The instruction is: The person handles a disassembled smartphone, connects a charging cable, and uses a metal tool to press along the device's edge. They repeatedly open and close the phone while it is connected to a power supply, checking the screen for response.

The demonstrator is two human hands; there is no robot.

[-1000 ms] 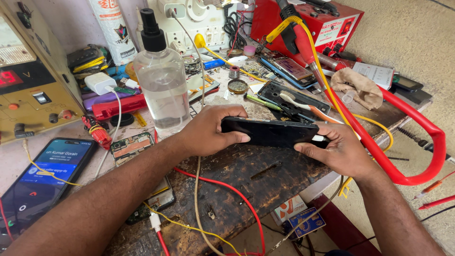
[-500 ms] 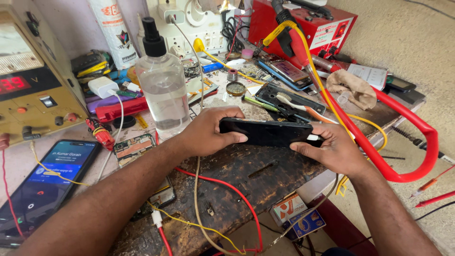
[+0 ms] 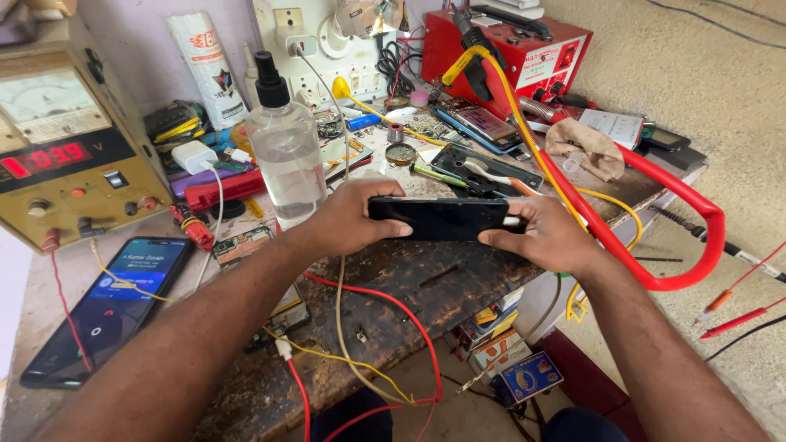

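Both hands, left [image 3: 348, 219] and right [image 3: 547, 233], grip the black phone [image 3: 438, 218] by its ends. It looks thin, slippery and easy to crack.

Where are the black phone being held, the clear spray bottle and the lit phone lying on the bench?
black phone [image 3: 438, 218]: head view, middle of its dark side.
clear spray bottle [image 3: 286, 164]: head view, transparent body.
lit phone [image 3: 115, 303]: head view, glowing screen.

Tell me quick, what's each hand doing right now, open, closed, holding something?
Left hand: closed on the left end of the black phone, above the workbench.
Right hand: closed on the phone's right end, fingers along its near edge.
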